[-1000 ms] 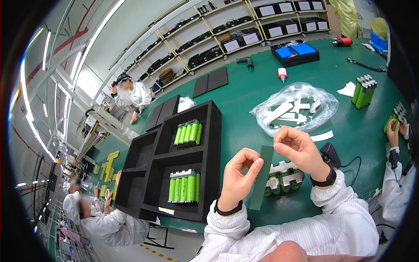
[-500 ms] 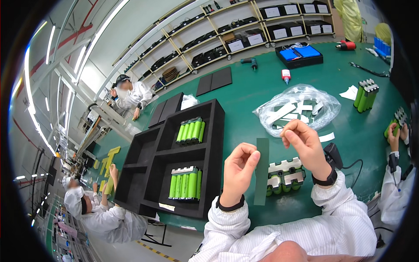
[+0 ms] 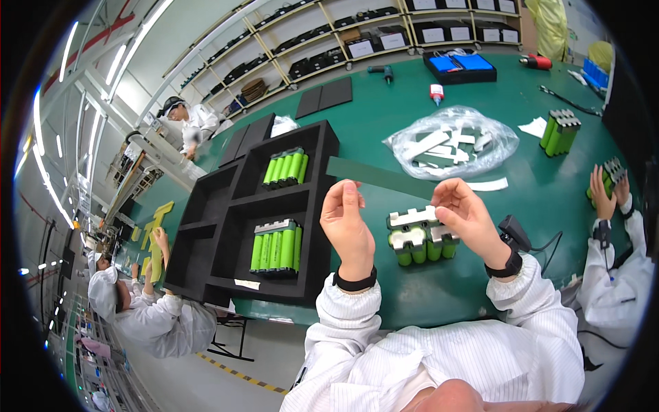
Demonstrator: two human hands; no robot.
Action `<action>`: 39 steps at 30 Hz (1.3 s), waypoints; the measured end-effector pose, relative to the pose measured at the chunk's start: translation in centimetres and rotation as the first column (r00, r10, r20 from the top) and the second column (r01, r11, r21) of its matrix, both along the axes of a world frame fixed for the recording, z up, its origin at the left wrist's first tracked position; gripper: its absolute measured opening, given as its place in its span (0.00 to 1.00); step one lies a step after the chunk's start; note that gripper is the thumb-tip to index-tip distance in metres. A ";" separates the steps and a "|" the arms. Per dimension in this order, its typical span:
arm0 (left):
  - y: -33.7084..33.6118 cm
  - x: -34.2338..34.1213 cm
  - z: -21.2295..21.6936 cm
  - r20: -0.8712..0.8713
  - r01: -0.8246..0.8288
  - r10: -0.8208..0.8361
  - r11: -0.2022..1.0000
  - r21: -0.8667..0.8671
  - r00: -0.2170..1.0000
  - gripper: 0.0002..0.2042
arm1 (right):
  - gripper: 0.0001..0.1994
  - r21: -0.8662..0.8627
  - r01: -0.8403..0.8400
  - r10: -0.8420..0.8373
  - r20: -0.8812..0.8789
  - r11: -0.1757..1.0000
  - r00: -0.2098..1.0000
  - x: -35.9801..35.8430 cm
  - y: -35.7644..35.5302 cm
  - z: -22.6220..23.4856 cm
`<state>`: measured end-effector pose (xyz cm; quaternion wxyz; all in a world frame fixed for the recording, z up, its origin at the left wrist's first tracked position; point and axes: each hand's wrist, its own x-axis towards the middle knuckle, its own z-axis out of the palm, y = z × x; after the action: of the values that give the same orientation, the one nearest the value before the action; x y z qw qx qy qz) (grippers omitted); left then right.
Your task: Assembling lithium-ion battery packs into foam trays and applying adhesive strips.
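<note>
A long dark green strip (image 3: pixel 384 178) stretches between my hands, slanting slightly down to the right above the green table. The fingertips of my left hand (image 3: pixel 348 223) pinch its lower edge near the left end. At its right end, the thumb and fingers of my right hand (image 3: pixel 468 214) are closed on it. Just under my right hand stands a battery pack (image 3: pixel 419 247) of green cells with pale metal plates on top; my right fingers hide part of it. Beyond the strip lies a clear plastic bag (image 3: pixel 504 152) holding white and dark strips.
Left of my hands, a black divided foam tray (image 3: pixel 317 233) holds two green battery packs (image 3: pixel 276 248). A loose white strip (image 3: pixel 487 185) and a black corded device (image 3: pixel 513 232) lie to the right. A co-worker's hands (image 3: pixel 604 196) hold another pack at the far right.
The strip has swung from upright to nearly level. My right hand has come down and now grips its right end. My left hand has shifted left, and the whole view has shifted slightly.
</note>
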<state>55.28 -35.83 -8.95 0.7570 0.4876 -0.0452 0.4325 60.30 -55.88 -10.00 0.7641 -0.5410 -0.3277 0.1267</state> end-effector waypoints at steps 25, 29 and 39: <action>-1.8 -12.4 -11.2 -0.404 0.148 0.177 0.742 0.654 0.897 0.08 | 0.04 -0.221 0.361 -0.347 0.102 0.906 0.932 -7.2 -8.7 -8.7; -1.6 -11.6 -11.2 -0.482 0.184 0.109 0.833 0.522 0.870 0.13 | 0.04 -0.203 0.222 -0.237 -0.054 0.954 0.970 -6.3 -7.2 -10.8; 0.5 -9.4 -10.1 -0.511 0.217 0.125 0.802 0.556 0.850 0.04 | 0.06 -0.266 0.291 -0.279 0.083 0.919 0.957 -3.8 -6.1 -10.8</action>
<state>45.87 -35.28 -19.08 0.5588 0.7974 0.0173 0.2271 56.52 -61.96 -20.85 0.6845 -0.6864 -0.2412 0.0467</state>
